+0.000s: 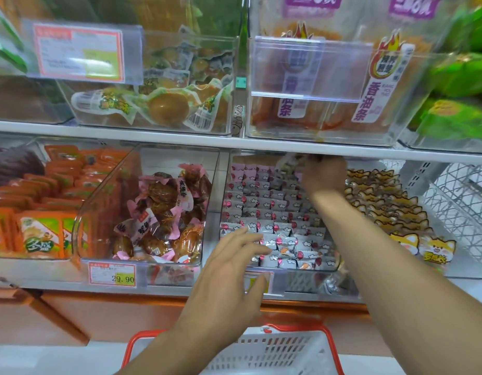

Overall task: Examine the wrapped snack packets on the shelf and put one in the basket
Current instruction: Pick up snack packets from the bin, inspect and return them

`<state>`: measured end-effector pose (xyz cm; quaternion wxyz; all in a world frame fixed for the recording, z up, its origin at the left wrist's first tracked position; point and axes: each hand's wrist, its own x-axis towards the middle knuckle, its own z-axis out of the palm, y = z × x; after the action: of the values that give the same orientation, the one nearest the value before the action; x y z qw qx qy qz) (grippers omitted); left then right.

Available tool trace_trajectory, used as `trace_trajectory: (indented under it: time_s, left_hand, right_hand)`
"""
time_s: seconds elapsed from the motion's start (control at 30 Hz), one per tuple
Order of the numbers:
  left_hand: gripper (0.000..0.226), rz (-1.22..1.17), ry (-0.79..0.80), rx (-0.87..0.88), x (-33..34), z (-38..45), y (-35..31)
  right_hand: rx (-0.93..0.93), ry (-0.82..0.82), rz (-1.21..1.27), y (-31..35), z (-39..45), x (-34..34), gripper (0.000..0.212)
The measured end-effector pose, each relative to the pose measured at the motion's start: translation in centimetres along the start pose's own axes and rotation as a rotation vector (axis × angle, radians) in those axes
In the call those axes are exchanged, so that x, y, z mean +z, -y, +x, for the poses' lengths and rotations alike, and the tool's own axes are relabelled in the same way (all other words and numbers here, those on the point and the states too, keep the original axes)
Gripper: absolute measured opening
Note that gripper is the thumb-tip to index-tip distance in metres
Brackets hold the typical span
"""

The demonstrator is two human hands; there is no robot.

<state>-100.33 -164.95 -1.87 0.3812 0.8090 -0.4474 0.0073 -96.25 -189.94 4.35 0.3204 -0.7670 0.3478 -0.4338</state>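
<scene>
Right hand (pixel 322 175) reaches deep into the bin (pixel 216 190), fingers pinching a blurred snack packet (pixel 287 162). Left hand (pixel 234 269) hovers, fingers spread, at the front. Basket (pixel 285 350) waits below: lift clear, then lower in.

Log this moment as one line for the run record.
right hand: pinching small wrapped packet at bin back | left hand: open over grey-and-pink packets | white basket with red handles: below
</scene>
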Motion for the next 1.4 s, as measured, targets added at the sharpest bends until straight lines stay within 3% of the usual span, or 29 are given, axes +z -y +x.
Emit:
trace_trajectory:
  time_s: [0.17,0.27,0.4,0.6,0.7,0.8,0.93,1.0,1.1,1.2,1.3,1.4]
  left_hand:
    - [0.024,-0.328,-0.246,-0.202,-1.6,0.1,-1.0]
    - [0.03,-0.639,-0.254,-0.418,-2.7,0.1,-0.9]
    - [0.044,-0.886,-0.216,-0.536,-3.4,-0.3,-0.7]
    - [0.044,-1.177,-0.299,-0.636,-3.8,-0.9,0.5]
    - [0.018,-1.294,-0.269,-0.678,-4.0,-1.0,1.0]
    - [0.009,-1.302,-0.268,-0.696,-4.1,-1.0,1.3]
    - [0.01,-1.295,-0.268,-0.702,-3.9,-1.0,1.2]
    - [0.011,-1.29,-0.251,-0.701,-3.6,-1.1,1.0]
    - [0.027,-1.098,-0.218,-0.661,-3.6,-1.4,0.8]
    - [0.033,-0.827,-0.135,-0.5,-4.0,-1.9,0.5]
    - [0.036,-0.766,-0.076,-0.399,-3.9,-2.1,0.0]
    - [0.032,-0.818,-0.084,-0.472,-3.8,-2.0,-0.3]
  right_hand:
    - [0.333,-0.012,0.538,0.8,-3.3,-3.2,0.018]
    - [0.567,0.196,0.784,1.9,-8.0,-5.0,0.015]
    - [0.695,0.475,0.943,1.6,-13.6,-7.2,0.016]
    - [0.741,0.657,0.896,-0.4,-14.7,-9.2,0.013]
    - [0.73,0.701,0.882,-0.8,-14.8,-9.4,0.013]
    - [0.664,0.738,0.891,-1.0,-14.5,-9.5,0.004]
    - [0.312,0.848,0.663,-1.0,-14.3,-9.9,0.051]
    - [0.215,0.872,0.598,-1.0,-14.6,-9.9,0.051]
    - [0.187,0.858,0.553,-1.2,-15.0,-9.8,0.041]
    - [0.166,0.825,0.491,-1.3,-14.9,-9.9,0.041]
    - [0.198,0.814,0.538,-1.1,-15.0,-9.9,0.037]
    - [0.198,0.809,0.576,-0.8,-15.0,-10.2,0.039]
